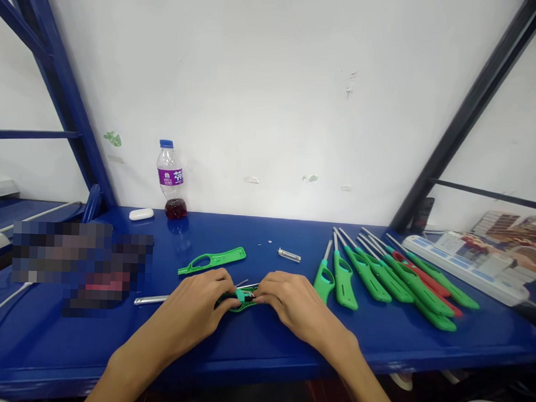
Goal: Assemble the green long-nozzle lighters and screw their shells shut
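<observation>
Small assembly workshop, blue steel bench point(289, 342), rows of lighters point(392, 276)

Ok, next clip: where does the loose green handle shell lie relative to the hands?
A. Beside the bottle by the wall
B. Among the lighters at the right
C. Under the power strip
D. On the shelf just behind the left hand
D: the green handle shell lies alone on the blue shelf just beyond the left hand, apart from the row of finished lighters at the right.

Hands point(247, 306) together — fingertips pinched (knuckles up)
</observation>
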`<control>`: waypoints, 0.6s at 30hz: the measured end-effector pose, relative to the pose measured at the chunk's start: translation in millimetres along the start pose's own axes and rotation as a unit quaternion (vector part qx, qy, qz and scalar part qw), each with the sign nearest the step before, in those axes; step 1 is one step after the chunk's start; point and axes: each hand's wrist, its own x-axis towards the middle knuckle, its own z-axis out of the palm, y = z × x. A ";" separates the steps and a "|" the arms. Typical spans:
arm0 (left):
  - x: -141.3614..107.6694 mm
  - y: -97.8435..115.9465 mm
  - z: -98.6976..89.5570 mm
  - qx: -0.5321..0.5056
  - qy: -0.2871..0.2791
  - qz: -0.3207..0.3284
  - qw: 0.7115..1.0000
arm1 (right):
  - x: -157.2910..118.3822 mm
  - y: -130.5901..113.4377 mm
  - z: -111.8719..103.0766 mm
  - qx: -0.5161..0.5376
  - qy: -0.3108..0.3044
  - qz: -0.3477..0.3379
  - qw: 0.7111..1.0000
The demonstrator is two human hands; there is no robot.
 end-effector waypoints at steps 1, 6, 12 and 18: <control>-0.2 -0.2 0.1 -0.001 0.002 0.001 1.000 | 0.1 0.5 0.7 0.005 0.002 0.002 1.000; -1.1 -0.4 0.0 0.001 -0.001 -0.003 1.000 | 1.2 0.9 1.4 0.054 0.010 0.024 0.998; 0.8 -1.1 0.3 0.003 -0.008 -0.003 1.000 | 1.4 -1.0 -0.1 0.070 0.013 0.025 0.997; 1.4 -3.3 0.7 -0.004 -0.008 0.004 1.000 | 0.7 -1.6 1.6 0.048 0.024 0.028 0.998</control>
